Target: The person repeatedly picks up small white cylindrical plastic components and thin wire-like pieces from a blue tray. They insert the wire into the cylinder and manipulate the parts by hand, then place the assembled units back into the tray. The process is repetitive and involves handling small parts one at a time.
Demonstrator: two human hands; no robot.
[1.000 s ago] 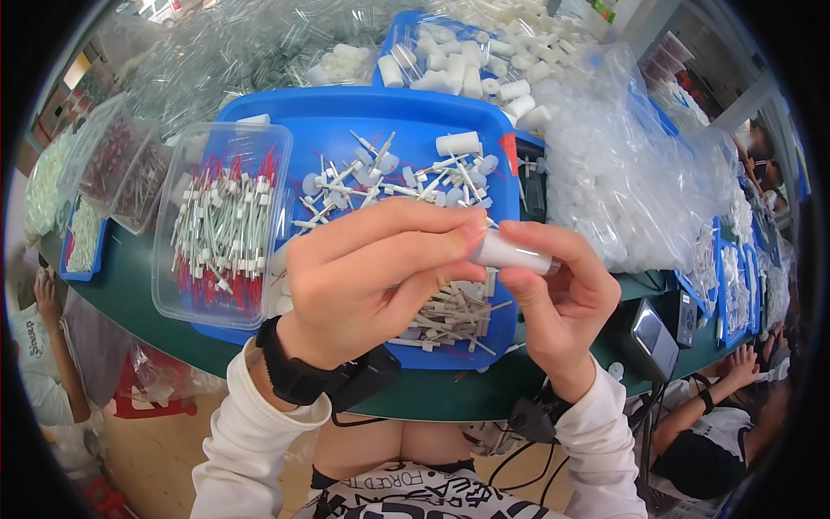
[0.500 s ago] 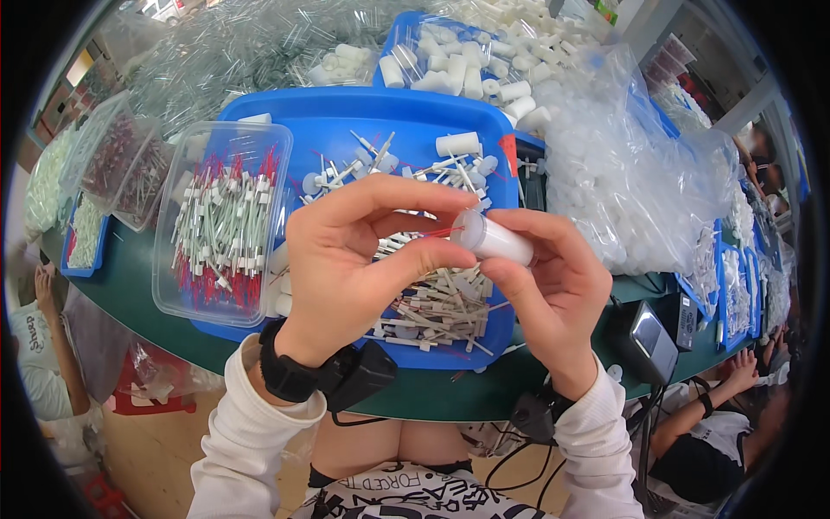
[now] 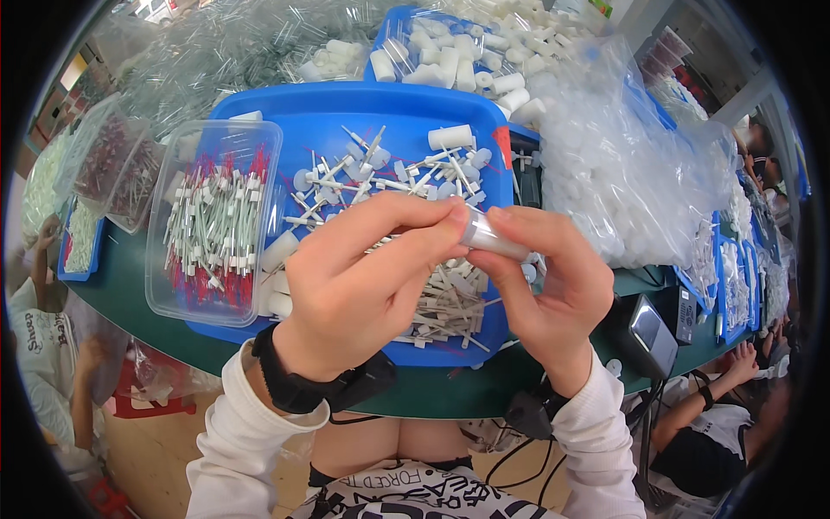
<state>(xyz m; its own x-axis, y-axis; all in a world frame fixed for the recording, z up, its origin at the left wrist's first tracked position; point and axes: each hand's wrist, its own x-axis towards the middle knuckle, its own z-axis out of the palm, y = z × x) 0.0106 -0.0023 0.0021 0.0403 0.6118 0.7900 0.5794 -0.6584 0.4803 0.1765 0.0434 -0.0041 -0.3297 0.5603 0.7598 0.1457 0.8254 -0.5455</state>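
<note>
Above the blue tray, my right hand [image 3: 558, 281] holds a small white plastic cylinder [image 3: 501, 241], pinched between thumb and fingers and lying nearly sideways. My left hand [image 3: 367, 268] is closed at the cylinder's left end, its fingertips pressed on the translucent end cap [image 3: 470, 228]. Those fingers hide most of the cap and any wires there. Below the hands lie many thin white stems with pale round caps and red wires [image 3: 450, 303], partly covered by my left hand. Another white cylinder [image 3: 450, 137] rests at the tray's far right.
The blue tray [image 3: 346, 104] sits on a green table [image 3: 121, 285]. A clear box [image 3: 156, 277] of red-wired white sticks overlaps its left side. Clear tubes and white cylinders are heaped behind; a clear bag [image 3: 622, 173] and a black device [image 3: 644, 337] are at right. Other people work on both sides.
My left fingers have closed in on the cylinder's capped end, covering the red wires that showed before. The right hand still holds the cylinder in about the same place.
</note>
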